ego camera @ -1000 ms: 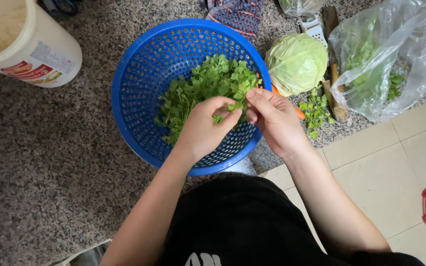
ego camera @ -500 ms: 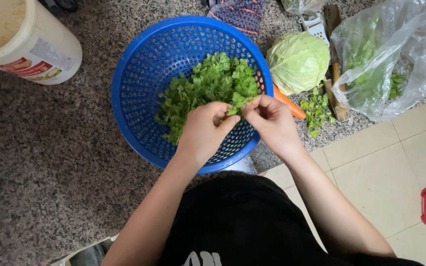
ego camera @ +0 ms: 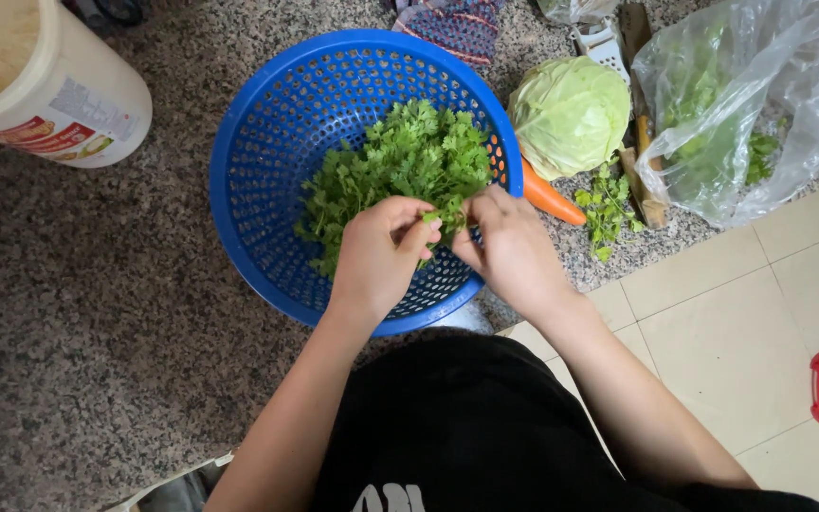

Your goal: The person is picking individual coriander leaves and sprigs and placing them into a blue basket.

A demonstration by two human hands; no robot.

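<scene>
Item: leafy green herbs [ego camera: 400,171], heaped in a blue perforated colander [ego camera: 248,190] on a speckled stone bench [ego camera: 97,313]. One sprig [ego camera: 440,220] is pinched between left hand [ego camera: 381,256] and right hand [ego camera: 514,251], both closed on it above the heap. Handling, as judged: very light, soft, limp, easily bruised; stems are best taken between fingertips, leaves spared. Adjacent: cabbage [ego camera: 571,114], carrot [ego camera: 550,197], clear plastic bag [ego camera: 760,104], white bucket [ego camera: 40,85].

place: home kitchen | signs: speckled granite counter [ego camera: 97,313], blue colander [ego camera: 258,190] of leafy herbs [ego camera: 400,161], cabbage [ego camera: 571,114] far right, tiled floor [ego camera: 741,332]
</scene>
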